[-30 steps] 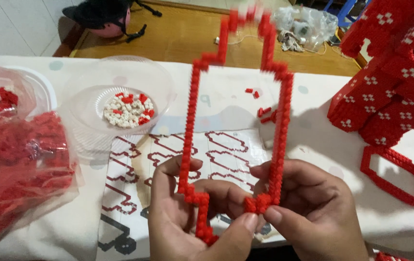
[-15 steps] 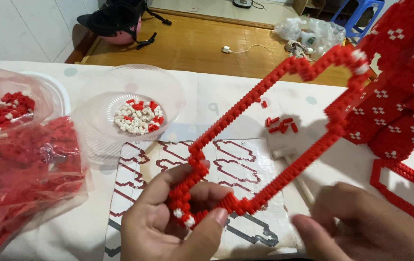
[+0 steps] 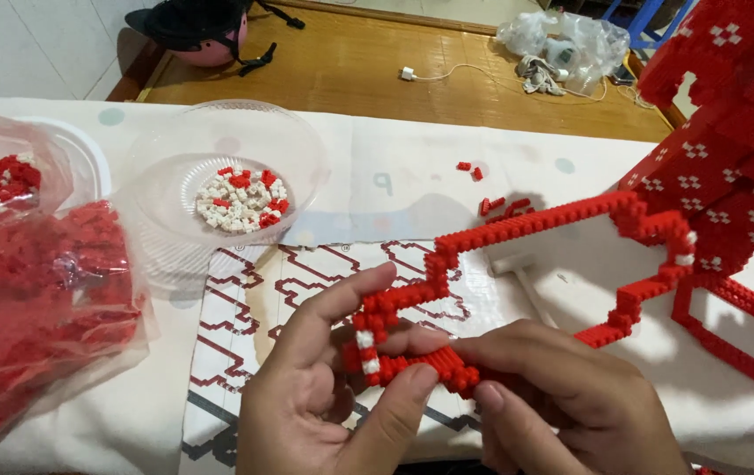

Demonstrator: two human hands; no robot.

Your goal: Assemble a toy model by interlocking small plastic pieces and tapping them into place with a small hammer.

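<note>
A long hollow frame of small red bricks (image 3: 535, 224) is held level above the table, stretching right toward a tall red brick model (image 3: 729, 149). My left hand (image 3: 324, 387) grips the frame's near end, thumb and fingers around it. My right hand (image 3: 562, 405) pinches the lower bar of the same end from the right. A few white bricks show in the frame near my fingers and at its far end.
A printed pattern sheet (image 3: 245, 325) lies under my hands. A clear bowl (image 3: 175, 220) holds white and red bricks. Clear bags of red bricks (image 3: 34, 290) fill the left. A flat red brick outline (image 3: 746, 330) and a white tool (image 3: 527, 273) lie at right.
The frame has tipped from upright to lying level, pointing right. My right hand, off it half a second ago, has closed on its near end beside the left.
</note>
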